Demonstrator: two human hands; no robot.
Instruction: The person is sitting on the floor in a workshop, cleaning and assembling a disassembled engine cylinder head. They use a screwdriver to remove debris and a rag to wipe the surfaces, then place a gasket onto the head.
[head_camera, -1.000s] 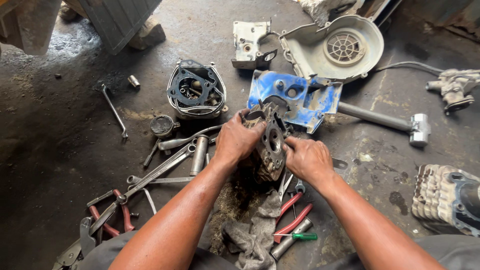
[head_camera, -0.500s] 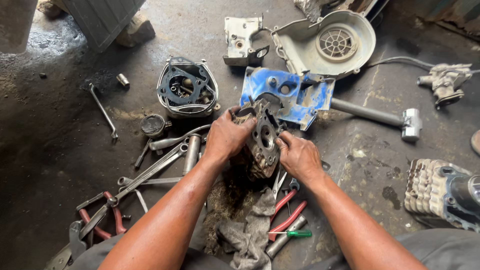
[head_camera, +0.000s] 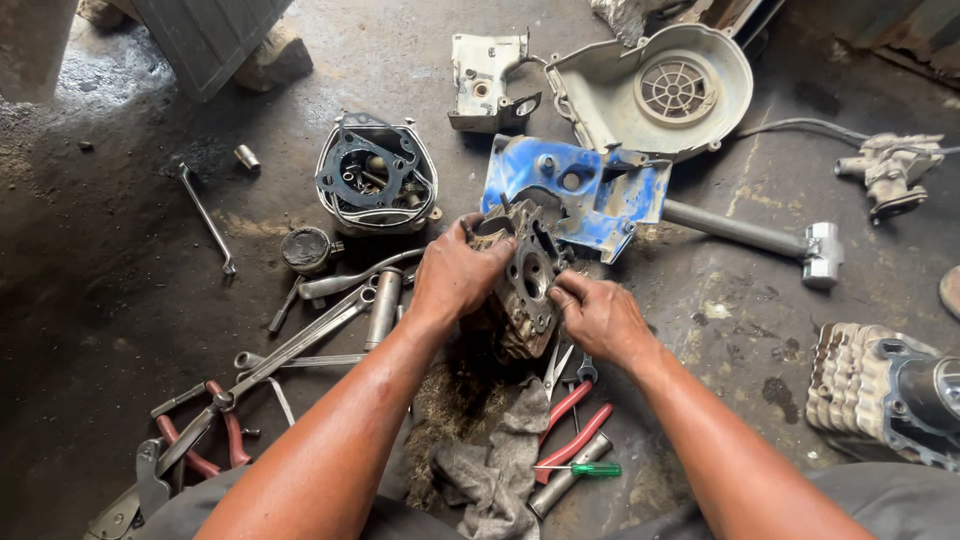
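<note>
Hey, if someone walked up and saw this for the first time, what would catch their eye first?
Probably the two hands in the middle: the left hand and right hand grip a grimy metal engine part held up on edge above the oily floor. Just behind it lies a bright blue metal cover, with a pale round fan housing beyond. Red-handled pliers and a rag lie near the person.

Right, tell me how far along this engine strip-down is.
Done: white fan cover, blue metal plate and finned grey cylinder lie detached on the floor. In hand: left hand and right hand grip the grimy cylinder head. Left: nothing reassembled; parts and tools scattered.
</note>
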